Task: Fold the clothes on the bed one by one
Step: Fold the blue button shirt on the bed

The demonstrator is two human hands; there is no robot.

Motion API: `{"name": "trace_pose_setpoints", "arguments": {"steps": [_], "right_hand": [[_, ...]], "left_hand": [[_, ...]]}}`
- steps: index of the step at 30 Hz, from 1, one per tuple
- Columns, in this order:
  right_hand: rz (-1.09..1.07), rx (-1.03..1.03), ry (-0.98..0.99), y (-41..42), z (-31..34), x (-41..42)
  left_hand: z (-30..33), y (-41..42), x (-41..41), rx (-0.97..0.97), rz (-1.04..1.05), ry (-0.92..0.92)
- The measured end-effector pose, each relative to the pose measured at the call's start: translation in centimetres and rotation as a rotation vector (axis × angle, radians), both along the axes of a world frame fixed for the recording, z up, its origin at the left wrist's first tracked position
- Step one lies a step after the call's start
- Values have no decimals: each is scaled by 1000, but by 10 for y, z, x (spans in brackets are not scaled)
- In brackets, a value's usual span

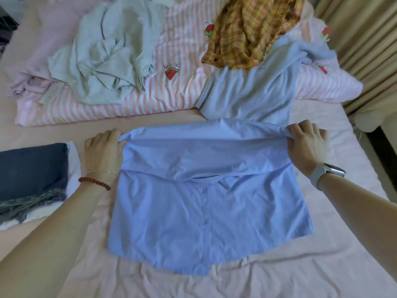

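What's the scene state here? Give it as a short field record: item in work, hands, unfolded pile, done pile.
item in work: light blue button-up cotton shirt, flat on the pink bedsheet, top part folded over
left hand: grips the fold's left end
right hand: grips the fold's right end
unfolded pile: crumpled grey-green garment, yellow plaid shirt, pale blue garment
done pile: dark navy folded garment, far left

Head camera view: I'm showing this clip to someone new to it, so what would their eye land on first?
The blue shirt, spread buttons-up mid-bed, its top part folded toward the viewer, with the left hand and right hand gripping the ends of the fold. Behind lie a crumpled grey-green garment on the left and a yellow plaid garment on the right, on a striped quilt.
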State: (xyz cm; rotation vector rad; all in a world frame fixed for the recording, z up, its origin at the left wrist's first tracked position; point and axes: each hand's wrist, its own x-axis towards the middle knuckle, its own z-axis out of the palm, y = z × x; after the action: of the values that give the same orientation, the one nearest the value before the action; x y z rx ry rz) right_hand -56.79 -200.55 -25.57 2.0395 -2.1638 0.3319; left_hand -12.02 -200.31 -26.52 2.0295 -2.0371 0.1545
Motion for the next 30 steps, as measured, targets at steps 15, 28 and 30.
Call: {"name": "trace_pose_setpoints", "arguments": {"steps": [15,28,30], "right_hand": [[122,445,-19,222,-76,-23],[249,378,-56,161,-101,83],[234,414,-46,135,-118,89]], "left_hand": [[-77,246,-5,519,-94,9],[-89,150,-62,497,1,61],[-115,128,-58,522,55,40]]}}
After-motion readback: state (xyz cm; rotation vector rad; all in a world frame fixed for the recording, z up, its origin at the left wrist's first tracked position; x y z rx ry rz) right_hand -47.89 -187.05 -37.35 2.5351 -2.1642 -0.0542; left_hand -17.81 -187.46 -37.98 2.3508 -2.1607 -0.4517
